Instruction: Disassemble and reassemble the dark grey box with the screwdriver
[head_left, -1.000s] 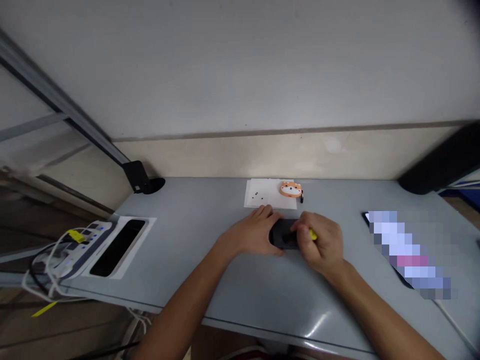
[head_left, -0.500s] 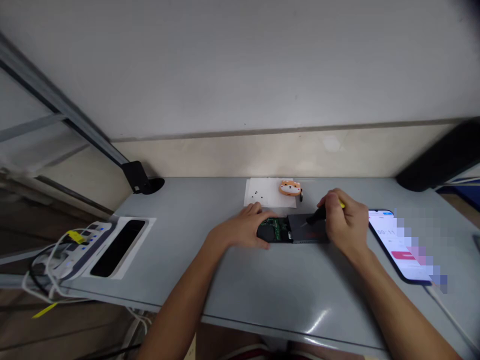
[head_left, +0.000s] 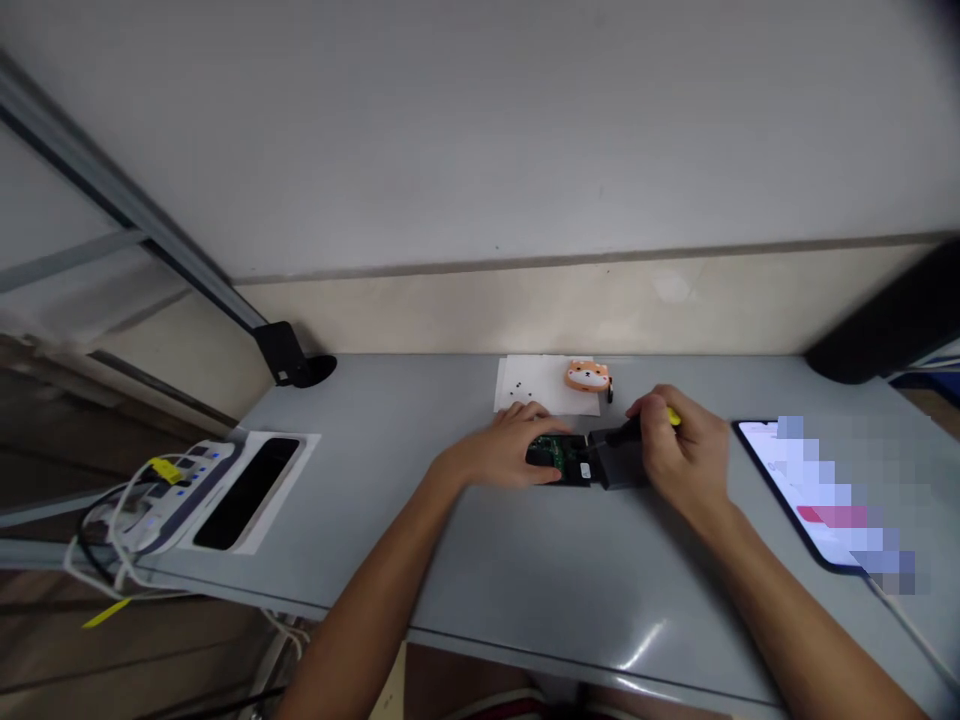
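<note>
My left hand [head_left: 501, 452] is closed around the left end of a dark electronic device with an exposed green circuit board [head_left: 557, 452]. A small white label shows near the board's right end. Against that end lies a dark flat cover [head_left: 619, 472], slightly tilted and almost fully off the board. My right hand [head_left: 690, 445] grips a screwdriver [head_left: 624, 431] with a black and yellow handle, its front end over the cover and pointing left. My right fingers hide the cover's right end. I cannot tell whether the screwdriver's tip touches anything.
Behind my hands, white paper [head_left: 541, 372] bears several tiny dark screws [head_left: 517, 386] and an orange animal-faced case [head_left: 587, 376]. A lit phone [head_left: 780, 480] with a cable lies right. A dark phone [head_left: 247, 495] and a power strip [head_left: 184, 495] are at the left.
The dark cover has slid right off the circuit board, uncovering the board and its white label. My right hand moved right with the screwdriver. My left hand stays on the device's left end.
</note>
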